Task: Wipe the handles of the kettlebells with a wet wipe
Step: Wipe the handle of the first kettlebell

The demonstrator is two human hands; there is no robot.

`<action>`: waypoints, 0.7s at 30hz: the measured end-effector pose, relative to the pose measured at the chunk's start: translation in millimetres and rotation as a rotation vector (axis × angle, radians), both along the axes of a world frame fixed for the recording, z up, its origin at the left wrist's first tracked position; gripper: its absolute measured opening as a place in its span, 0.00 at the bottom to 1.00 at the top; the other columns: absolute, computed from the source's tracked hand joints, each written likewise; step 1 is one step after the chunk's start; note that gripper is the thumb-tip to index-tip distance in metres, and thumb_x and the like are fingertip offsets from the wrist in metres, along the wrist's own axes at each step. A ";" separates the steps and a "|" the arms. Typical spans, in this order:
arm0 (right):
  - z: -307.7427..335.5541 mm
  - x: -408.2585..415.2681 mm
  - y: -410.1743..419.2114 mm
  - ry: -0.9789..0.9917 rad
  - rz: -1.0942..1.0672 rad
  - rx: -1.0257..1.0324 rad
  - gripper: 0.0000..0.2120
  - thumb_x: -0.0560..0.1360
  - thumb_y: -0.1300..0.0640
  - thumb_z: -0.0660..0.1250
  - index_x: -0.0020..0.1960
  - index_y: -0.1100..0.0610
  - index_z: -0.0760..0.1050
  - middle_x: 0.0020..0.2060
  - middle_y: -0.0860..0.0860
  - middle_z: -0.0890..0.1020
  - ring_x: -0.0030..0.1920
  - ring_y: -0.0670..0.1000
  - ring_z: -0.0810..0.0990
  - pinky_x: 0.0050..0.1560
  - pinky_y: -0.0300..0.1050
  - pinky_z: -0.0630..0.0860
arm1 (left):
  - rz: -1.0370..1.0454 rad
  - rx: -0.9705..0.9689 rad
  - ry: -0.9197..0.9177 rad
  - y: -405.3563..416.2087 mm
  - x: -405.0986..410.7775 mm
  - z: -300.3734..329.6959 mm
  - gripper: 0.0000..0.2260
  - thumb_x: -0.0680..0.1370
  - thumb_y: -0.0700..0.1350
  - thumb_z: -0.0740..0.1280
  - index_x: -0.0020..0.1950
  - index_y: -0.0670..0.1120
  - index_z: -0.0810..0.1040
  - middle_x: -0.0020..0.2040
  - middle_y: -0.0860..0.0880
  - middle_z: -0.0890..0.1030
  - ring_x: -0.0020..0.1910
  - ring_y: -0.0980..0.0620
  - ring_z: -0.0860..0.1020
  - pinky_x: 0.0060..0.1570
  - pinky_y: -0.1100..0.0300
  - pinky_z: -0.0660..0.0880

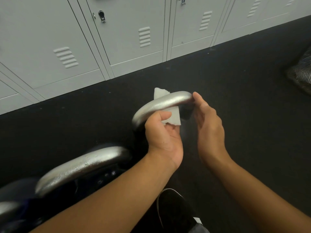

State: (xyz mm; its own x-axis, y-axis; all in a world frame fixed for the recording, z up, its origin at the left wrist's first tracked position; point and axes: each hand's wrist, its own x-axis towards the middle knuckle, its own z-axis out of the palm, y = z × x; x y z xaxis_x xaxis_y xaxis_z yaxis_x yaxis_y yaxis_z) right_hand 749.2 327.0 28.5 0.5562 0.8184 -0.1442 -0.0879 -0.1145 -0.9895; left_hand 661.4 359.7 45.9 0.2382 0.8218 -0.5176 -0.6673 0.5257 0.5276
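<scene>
Left hand [162, 132] pinching wet wipe [170, 115] threaded under far kettlebell handle [161, 103], right hand [207, 121] open, fingertips steadying bend; best pulling wipe snug, sliding along whole curve.

Both forearms are extended forward from the lower edge, bare. The left hand [164, 132] is turned palm up, fingers curled, thumb and fingers pinched together. The right hand [207, 122] is held edge-on just beside it, fingers nearly straight, thumb tip raised.
</scene>
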 end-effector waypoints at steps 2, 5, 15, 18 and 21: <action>3.3 4.0 6.3 -0.017 0.030 -0.018 0.16 0.88 0.50 0.53 0.55 0.37 0.78 0.44 0.24 0.82 0.50 0.23 0.77 0.49 0.20 0.70 | -0.083 0.070 -0.008 4.9 2.3 -3.3 0.32 0.68 0.41 0.65 0.73 0.42 0.74 0.66 0.40 0.82 0.67 0.42 0.80 0.73 0.45 0.71; -4.1 11.1 8.6 -0.116 0.069 -0.042 0.18 0.88 0.51 0.51 0.69 0.39 0.75 0.59 0.27 0.80 0.60 0.24 0.74 0.56 0.19 0.68 | -0.122 0.082 0.023 1.8 4.2 -9.3 0.33 0.66 0.41 0.66 0.73 0.42 0.75 0.67 0.39 0.81 0.69 0.42 0.78 0.75 0.45 0.69; -13.7 22.3 17.1 -0.245 0.112 0.016 0.21 0.88 0.53 0.50 0.75 0.47 0.73 0.70 0.41 0.77 0.69 0.34 0.73 0.68 0.30 0.70 | -0.283 0.272 0.166 -9.2 12.1 -13.7 0.33 0.68 0.42 0.65 0.75 0.44 0.73 0.69 0.41 0.79 0.71 0.45 0.76 0.76 0.43 0.68; -18.6 26.5 17.2 -0.277 0.110 0.030 0.22 0.85 0.51 0.49 0.74 0.48 0.74 0.68 0.42 0.78 0.69 0.36 0.74 0.65 0.29 0.70 | -0.318 0.291 0.244 2.2 13.5 -10.8 0.35 0.62 0.48 0.70 0.69 0.41 0.77 0.67 0.40 0.80 0.69 0.44 0.76 0.75 0.43 0.67; -20.0 28.6 18.2 -0.281 0.112 0.029 0.23 0.83 0.50 0.49 0.73 0.47 0.74 0.67 0.42 0.78 0.68 0.36 0.74 0.65 0.32 0.70 | -0.320 0.336 0.261 2.8 13.7 -11.3 0.35 0.61 0.50 0.70 0.69 0.42 0.77 0.66 0.40 0.79 0.70 0.44 0.76 0.74 0.41 0.68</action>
State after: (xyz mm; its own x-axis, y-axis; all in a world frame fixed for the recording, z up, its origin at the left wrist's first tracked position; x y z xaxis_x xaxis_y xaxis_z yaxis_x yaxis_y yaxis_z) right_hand 777.8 345.1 8.5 0.4773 0.8784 0.0268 0.2011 -0.0795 -0.9763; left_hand 675.1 362.4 34.6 0.4022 0.8600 -0.3141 -0.3255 0.4550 0.8289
